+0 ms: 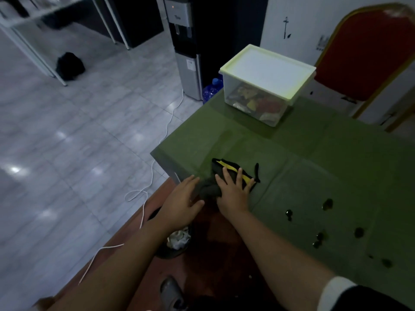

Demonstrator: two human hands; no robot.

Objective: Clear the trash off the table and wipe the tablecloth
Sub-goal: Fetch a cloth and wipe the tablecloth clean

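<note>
One dark cloth [233, 176] with a yellow stripe lies bunched near the table's [314, 153] left corner, on the green tablecloth [336, 176]. The right hand [233, 191] lies flat on it, fingers spread, pressing rather than gripping. The left hand [182, 200], at nine o'clock from the cloth, is open with its fingertips touching the cloth's bunched end. About seven dark wet spots [326, 204] dot the tablecloth at four o'clock from the cloth. One lidded clear box [267, 84] sits at twelve o'clock. One bin [175, 241] holding crumpled paper stands on the floor below the left forearm.
</note>
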